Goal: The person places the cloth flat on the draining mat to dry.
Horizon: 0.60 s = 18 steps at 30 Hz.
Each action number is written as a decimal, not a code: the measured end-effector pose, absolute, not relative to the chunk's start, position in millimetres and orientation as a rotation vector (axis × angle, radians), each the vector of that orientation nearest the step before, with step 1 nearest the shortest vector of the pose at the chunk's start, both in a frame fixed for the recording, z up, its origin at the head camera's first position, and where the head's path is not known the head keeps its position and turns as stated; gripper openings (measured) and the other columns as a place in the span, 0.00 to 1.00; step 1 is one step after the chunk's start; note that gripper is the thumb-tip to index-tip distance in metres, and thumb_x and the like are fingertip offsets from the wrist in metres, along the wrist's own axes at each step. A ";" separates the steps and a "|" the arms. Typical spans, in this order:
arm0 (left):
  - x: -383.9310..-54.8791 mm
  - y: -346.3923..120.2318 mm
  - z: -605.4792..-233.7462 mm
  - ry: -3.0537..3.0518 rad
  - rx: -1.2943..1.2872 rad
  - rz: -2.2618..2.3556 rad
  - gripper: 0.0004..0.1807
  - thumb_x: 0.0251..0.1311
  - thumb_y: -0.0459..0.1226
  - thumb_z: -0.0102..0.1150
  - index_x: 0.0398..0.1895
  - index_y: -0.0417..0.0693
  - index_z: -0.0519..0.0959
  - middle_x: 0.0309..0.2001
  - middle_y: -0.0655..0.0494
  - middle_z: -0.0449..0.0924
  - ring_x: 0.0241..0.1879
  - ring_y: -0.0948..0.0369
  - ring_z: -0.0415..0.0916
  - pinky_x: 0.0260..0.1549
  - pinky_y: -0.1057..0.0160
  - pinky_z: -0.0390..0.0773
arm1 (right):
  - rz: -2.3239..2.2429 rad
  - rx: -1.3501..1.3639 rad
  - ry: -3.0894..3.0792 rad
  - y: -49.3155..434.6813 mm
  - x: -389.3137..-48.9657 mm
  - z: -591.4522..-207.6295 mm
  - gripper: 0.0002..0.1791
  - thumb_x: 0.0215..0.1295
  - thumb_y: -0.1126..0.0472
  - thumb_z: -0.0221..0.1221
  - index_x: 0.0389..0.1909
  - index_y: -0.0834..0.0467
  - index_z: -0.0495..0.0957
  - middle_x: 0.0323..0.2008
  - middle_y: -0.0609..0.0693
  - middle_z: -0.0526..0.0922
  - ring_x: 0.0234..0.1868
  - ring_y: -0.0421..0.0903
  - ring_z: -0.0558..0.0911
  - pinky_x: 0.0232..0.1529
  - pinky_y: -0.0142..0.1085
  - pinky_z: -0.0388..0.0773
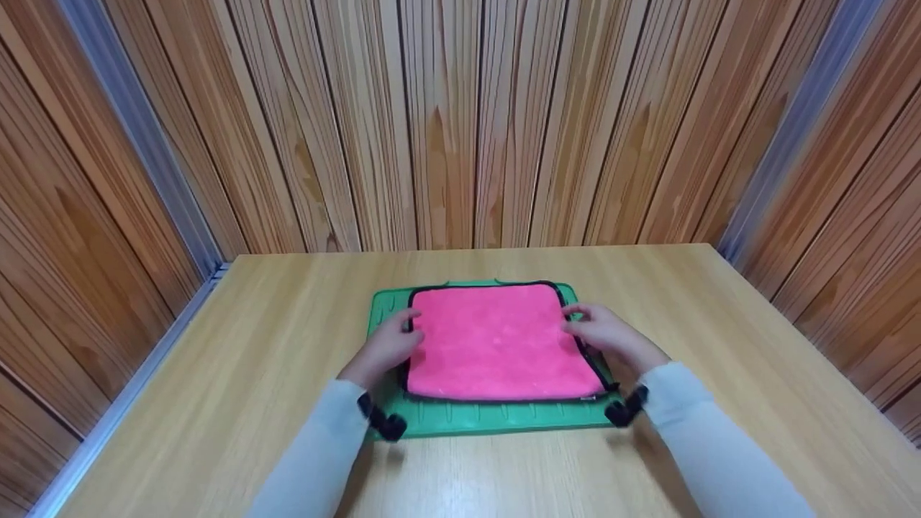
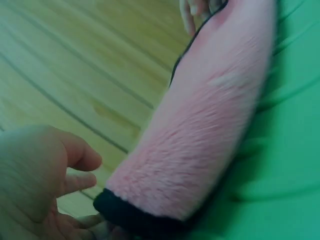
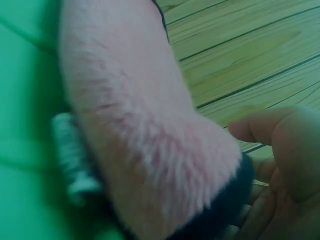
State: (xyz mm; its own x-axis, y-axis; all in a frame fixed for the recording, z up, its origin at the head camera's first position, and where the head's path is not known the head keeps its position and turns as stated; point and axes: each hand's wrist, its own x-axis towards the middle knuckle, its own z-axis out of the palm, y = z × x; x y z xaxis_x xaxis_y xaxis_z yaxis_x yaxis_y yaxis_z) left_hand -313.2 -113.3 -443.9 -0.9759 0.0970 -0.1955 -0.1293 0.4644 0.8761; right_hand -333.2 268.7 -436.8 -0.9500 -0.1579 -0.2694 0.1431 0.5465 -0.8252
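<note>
A pink plush cloth with black edging lies on a green ribbed mat. My left hand is at the cloth's left edge. In the left wrist view the thumb stands apart from the cloth, while the lower fingers reach the black edging and are partly hidden. At the right edge is my right hand, its fingers loosely bent. The right wrist view shows its thumb close beside the plush and its other fingers partly hidden behind the edging.
Under the mat is a light wooden table. Wood-plank walls enclose its back and sides, with metal posts in the corners. A small white label sticks out from the cloth's edge. Black wrist straps circle both wrists.
</note>
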 end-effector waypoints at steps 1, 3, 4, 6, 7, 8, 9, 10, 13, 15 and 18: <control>-307.2 -114.6 -443.7 2.496 -0.026 1.507 0.31 0.86 0.41 0.53 0.88 0.50 0.67 0.87 0.40 0.65 0.78 0.47 0.73 0.83 0.39 0.72 | -1.359 -0.033 2.467 271.2 -326.4 -436.9 0.32 0.88 0.54 0.56 0.84 0.61 0.67 0.67 0.61 0.75 0.62 0.55 0.74 0.68 0.50 0.74; -295.6 -117.8 -443.5 2.499 -0.004 1.482 0.31 0.84 0.41 0.56 0.86 0.50 0.69 0.83 0.38 0.70 0.75 0.46 0.77 0.80 0.39 0.75 | -1.364 -0.096 2.462 276.2 -314.3 -439.2 0.31 0.88 0.55 0.57 0.83 0.63 0.67 0.62 0.59 0.78 0.59 0.52 0.76 0.64 0.46 0.76; -290.1 -119.4 -443.4 2.497 0.010 1.470 0.31 0.83 0.41 0.59 0.85 0.50 0.71 0.81 0.38 0.73 0.72 0.47 0.78 0.78 0.39 0.77 | -1.365 -0.128 2.467 278.8 -308.3 -440.2 0.31 0.87 0.55 0.57 0.83 0.63 0.68 0.59 0.57 0.79 0.56 0.51 0.77 0.61 0.43 0.77; -279.2 -123.7 -443.1 2.490 0.060 1.446 0.31 0.79 0.41 0.64 0.83 0.51 0.73 0.78 0.39 0.76 0.69 0.47 0.79 0.75 0.39 0.78 | -1.337 -0.200 2.494 283.6 -297.5 -442.5 0.30 0.86 0.56 0.59 0.81 0.64 0.70 0.52 0.54 0.81 0.49 0.48 0.78 0.53 0.38 0.78; -274.3 -126.1 -443.1 2.484 0.097 1.434 0.32 0.78 0.41 0.66 0.82 0.51 0.74 0.78 0.39 0.77 0.70 0.46 0.78 0.75 0.38 0.78 | -1.327 -0.235 2.497 286.3 -292.7 -443.7 0.30 0.86 0.57 0.60 0.81 0.64 0.70 0.49 0.54 0.81 0.46 0.48 0.78 0.49 0.38 0.78; -269.9 -128.8 -443.2 2.475 0.136 1.422 0.33 0.76 0.41 0.68 0.82 0.52 0.75 0.79 0.40 0.77 0.73 0.45 0.77 0.77 0.36 0.76 | -1.320 -0.258 2.496 288.8 -287.6 -444.6 0.30 0.85 0.56 0.61 0.81 0.63 0.70 0.49 0.54 0.81 0.46 0.48 0.78 0.49 0.38 0.78; -265.9 -131.4 -443.2 2.459 0.168 1.416 0.34 0.75 0.41 0.71 0.82 0.55 0.75 0.81 0.41 0.75 0.78 0.43 0.74 0.80 0.34 0.73 | -1.300 -0.288 2.504 291.4 -282.7 -445.2 0.31 0.85 0.55 0.62 0.81 0.62 0.71 0.52 0.57 0.82 0.49 0.50 0.79 0.53 0.41 0.80; -262.7 -133.8 -443.9 2.444 0.200 1.413 0.34 0.74 0.40 0.73 0.82 0.57 0.75 0.83 0.42 0.73 0.82 0.42 0.70 0.82 0.33 0.70 | -1.285 -0.317 2.506 293.9 -278.4 -446.1 0.31 0.84 0.55 0.63 0.81 0.60 0.71 0.55 0.60 0.83 0.53 0.54 0.81 0.57 0.45 0.82; -257.1 -139.9 -446.7 2.436 0.294 1.399 0.35 0.72 0.37 0.76 0.80 0.62 0.77 0.86 0.45 0.69 0.88 0.40 0.62 0.86 0.32 0.64 | -1.268 -0.406 2.486 299.3 -268.1 -448.4 0.35 0.81 0.56 0.67 0.83 0.58 0.70 0.73 0.71 0.76 0.72 0.68 0.76 0.76 0.65 0.75; -256.1 -142.0 -449.4 2.451 0.330 1.400 0.34 0.72 0.34 0.75 0.79 0.63 0.78 0.84 0.46 0.72 0.85 0.42 0.66 0.85 0.35 0.69 | -1.249 -0.464 2.479 300.6 -263.2 -450.3 0.38 0.78 0.57 0.70 0.84 0.57 0.69 0.83 0.73 0.67 0.83 0.74 0.65 0.83 0.76 0.61; -256.4 -143.0 -454.3 2.477 0.339 1.416 0.29 0.75 0.33 0.71 0.76 0.61 0.81 0.77 0.49 0.79 0.73 0.48 0.75 0.76 0.45 0.80 | -1.204 -0.517 2.493 299.3 -259.1 -453.1 0.40 0.74 0.59 0.73 0.84 0.54 0.70 0.85 0.72 0.65 0.86 0.76 0.61 0.85 0.79 0.55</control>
State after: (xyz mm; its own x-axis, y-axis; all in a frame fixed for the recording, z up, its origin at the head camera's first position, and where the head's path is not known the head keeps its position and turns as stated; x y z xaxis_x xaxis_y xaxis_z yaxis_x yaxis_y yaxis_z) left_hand -256.4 -143.0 -454.3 -0.9369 0.3303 -0.1145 0.0689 0.4955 0.8659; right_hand -259.1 299.3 -453.1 -0.8820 -0.4531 -0.1299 -0.1799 0.5784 -0.7957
